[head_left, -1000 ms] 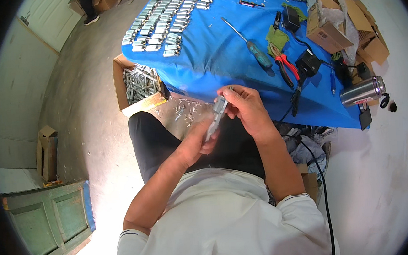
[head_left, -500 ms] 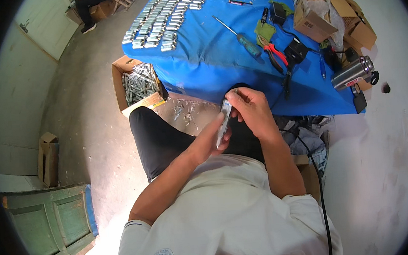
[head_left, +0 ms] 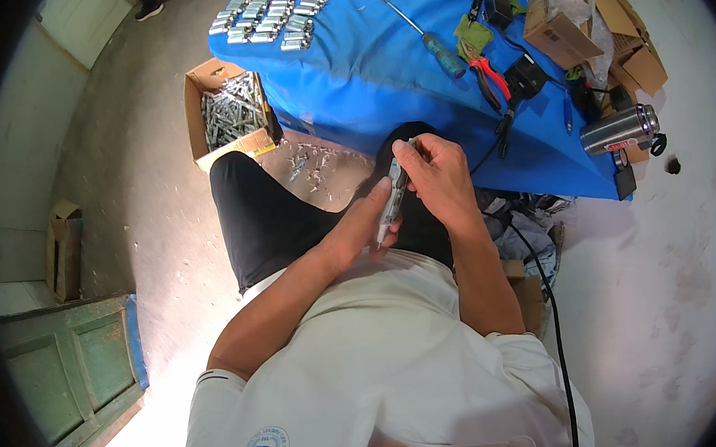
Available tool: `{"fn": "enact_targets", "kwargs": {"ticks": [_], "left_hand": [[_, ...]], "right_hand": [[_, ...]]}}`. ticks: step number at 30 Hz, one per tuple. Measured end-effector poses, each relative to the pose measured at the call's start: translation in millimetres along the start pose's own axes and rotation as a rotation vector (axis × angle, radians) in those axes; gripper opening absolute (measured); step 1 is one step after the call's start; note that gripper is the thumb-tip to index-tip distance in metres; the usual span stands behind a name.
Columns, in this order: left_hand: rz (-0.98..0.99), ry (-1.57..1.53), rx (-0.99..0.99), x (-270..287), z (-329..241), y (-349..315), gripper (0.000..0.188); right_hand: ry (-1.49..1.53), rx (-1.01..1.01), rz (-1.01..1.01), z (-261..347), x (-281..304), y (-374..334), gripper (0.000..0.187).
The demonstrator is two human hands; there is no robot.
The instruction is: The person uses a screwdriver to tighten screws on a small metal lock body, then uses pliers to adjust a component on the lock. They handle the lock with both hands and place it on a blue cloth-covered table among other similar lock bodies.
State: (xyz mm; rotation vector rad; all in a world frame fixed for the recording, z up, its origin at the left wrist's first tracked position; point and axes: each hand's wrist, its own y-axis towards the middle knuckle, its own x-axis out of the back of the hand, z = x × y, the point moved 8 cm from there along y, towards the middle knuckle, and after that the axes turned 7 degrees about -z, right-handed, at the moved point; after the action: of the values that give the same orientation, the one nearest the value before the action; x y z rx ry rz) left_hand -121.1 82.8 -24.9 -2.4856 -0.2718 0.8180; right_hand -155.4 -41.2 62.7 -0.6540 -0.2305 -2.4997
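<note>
Over my lap, my left hand (head_left: 358, 225) wraps round a slim, silvery-grey metal piece (head_left: 392, 201) with a narrow pale lower end. Its exact kind I cannot make out. My right hand (head_left: 442, 176) pinches at the upper end of the same piece, thumb and forefinger pressed together there. The piece stands tilted, its top leaning to the right. Part of it is hidden behind the fingers of both hands.
Ahead is a blue-covered table (head_left: 347, 81) with rows of silvery metal cylinders (head_left: 274, 11), a screwdriver (head_left: 428, 40), red-handled pliers (head_left: 490, 81) and a steel flask (head_left: 620, 130). A carton of metal parts (head_left: 231, 111) stands left of it. A black cable (head_left: 555, 317) hangs at my right.
The view has tilted, so the table sits higher in the picture. Both hands keep hold of the metal piece, which shows slightly more of its grey side.
</note>
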Motion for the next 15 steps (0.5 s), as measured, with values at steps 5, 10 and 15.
{"fn": "enact_targets", "kwargs": {"ticks": [5,10,15], "left_hand": [[-0.064,-0.005,-0.077,12,0,3,0.048],[-0.091,-0.236,-0.09,11,-14,3,0.046],[-0.081,-0.289,-0.08,15,-11,2,0.047]], "right_hand": [[-0.012,-0.016,0.021,-3,-9,-3,0.039],[0.03,0.0,0.052,-3,-30,-10,0.035],[0.103,-0.118,0.041,-2,-38,-20,0.035]]}}
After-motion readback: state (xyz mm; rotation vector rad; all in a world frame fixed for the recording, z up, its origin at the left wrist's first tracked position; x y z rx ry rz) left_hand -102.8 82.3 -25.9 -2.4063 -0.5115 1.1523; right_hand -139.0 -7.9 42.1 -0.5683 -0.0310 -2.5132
